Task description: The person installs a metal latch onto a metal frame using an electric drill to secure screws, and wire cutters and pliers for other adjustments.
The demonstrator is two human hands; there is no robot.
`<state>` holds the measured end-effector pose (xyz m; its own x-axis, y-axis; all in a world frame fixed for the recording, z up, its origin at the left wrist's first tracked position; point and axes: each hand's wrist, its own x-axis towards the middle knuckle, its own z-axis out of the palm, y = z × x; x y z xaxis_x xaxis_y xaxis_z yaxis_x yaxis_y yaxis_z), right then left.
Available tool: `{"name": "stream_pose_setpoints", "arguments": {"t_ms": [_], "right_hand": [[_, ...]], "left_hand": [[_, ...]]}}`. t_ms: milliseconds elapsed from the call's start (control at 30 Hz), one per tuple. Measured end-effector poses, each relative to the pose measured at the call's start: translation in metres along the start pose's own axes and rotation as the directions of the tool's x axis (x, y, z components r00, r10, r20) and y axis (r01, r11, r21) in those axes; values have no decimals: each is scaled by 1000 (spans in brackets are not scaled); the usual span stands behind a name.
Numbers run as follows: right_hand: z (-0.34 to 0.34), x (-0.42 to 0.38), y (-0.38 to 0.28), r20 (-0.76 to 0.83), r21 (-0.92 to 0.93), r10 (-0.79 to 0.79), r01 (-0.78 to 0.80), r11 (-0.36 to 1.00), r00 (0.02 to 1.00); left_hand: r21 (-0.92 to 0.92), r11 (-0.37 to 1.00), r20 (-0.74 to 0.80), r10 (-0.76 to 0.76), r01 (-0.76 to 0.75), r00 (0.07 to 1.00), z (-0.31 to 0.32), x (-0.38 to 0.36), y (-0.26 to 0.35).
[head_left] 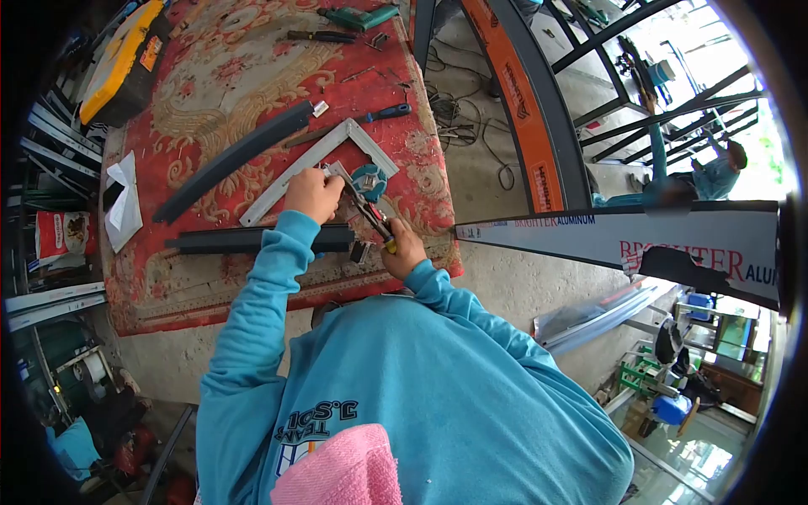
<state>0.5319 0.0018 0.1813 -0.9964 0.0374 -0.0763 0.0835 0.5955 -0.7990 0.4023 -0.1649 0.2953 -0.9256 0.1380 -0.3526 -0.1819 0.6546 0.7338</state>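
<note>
Your left hand (pixel 313 194) pins the aluminium corner frame (pixel 324 158), right hand (pixel 404 251) clamped on the pliers (pixel 370 212); a slip could gouge the frame or nick your fingers

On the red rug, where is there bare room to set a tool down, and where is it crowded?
Bare rug lies above the long dark profile, toward the yellow case, and along the near edge below the second dark profile. Crowded: around the left hand, right hand and silver corner frame.
</note>
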Motion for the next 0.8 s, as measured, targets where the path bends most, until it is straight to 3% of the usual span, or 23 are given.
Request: {"name": "stream_pose_setpoints", "arguments": {"t_ms": [33, 100, 200, 267, 300, 367, 400, 467, 600, 700, 767, 800], "right_hand": [[1, 1, 1, -42, 35, -40, 42, 999, 998], [0, 4, 3, -87, 63, -82, 87, 994, 993], [-3, 9, 0, -63, 60, -68, 72, 996, 996], [-7, 14, -5, -36, -185, -50, 42, 982, 998], [-6, 16, -1, -32, -187, -49, 42, 981, 998], [-1, 22, 7, -103, -156, -194, 177, 972, 976], [1, 23, 10, -99, -156, -191, 174, 972, 977], [2, 27, 12, -8, 103, -27, 28, 994, 1000], [2, 43, 12, -28, 25, -91, 92, 995, 995], [5, 36, 20, -30, 99, -69, 72, 993, 997], [7, 35, 21, -63, -16, -114, 114, 993, 991], [2, 33, 18, -120, -274, -260, 220, 936, 958]], "left_hand": [[1, 1000, 0, 4, -4, 1000, 3, 4, -6], [247, 945, -139, 254, -215, 957, 12, 10, -15], [130, 971, -117, 216, -201, 969, 14, 10, -12], [68, 980, -89, 191, -185, 978, 12, 8, -6], [65, 981, -89, 187, -181, 978, 10, 8, -4], [-11, 995, -11, 98, -98, 995, 5, 10, -2], [-13, 995, -9, 94, -94, 996, 4, 10, -2], [-92, 994, 27, 65, -62, 998, 2, 13, -2], [-142, 989, 59, 59, -50, 997, 2, 30, 1], [-79, 997, 102, 24, -16, 994, 2, 35, 2], [-11, 997, 67, 82, -82, 994, 5, 34, 2], [-9, 997, 61, 81, -81, 995, 4, 33, 2]]}}
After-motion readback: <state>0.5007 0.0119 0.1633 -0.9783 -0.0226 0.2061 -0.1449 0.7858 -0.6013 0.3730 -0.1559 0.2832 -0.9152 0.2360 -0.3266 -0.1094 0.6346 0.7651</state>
